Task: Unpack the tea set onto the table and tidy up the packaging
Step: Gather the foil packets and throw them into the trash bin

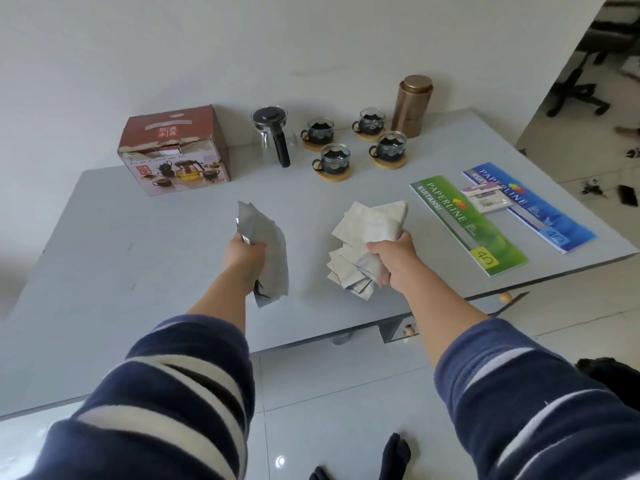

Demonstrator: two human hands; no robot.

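Grey bench (104, 237) carries the box (175, 150) at its far left, nearer the left hand (244, 259). Its fingers (256, 244) pinch grey wrappers (268, 244); the right hand (394, 258) clutches the paper bundle (372, 223), both packaging lots short of the box.

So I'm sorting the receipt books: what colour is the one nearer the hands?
Green, with white PAPERLINE lettering; the head view shows it.

Soft even daylight, wide-angle edge distortion.

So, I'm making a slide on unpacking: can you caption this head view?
Both hands hold wrapping paper, left hand, right hand, with teapot, cups and box on the table.
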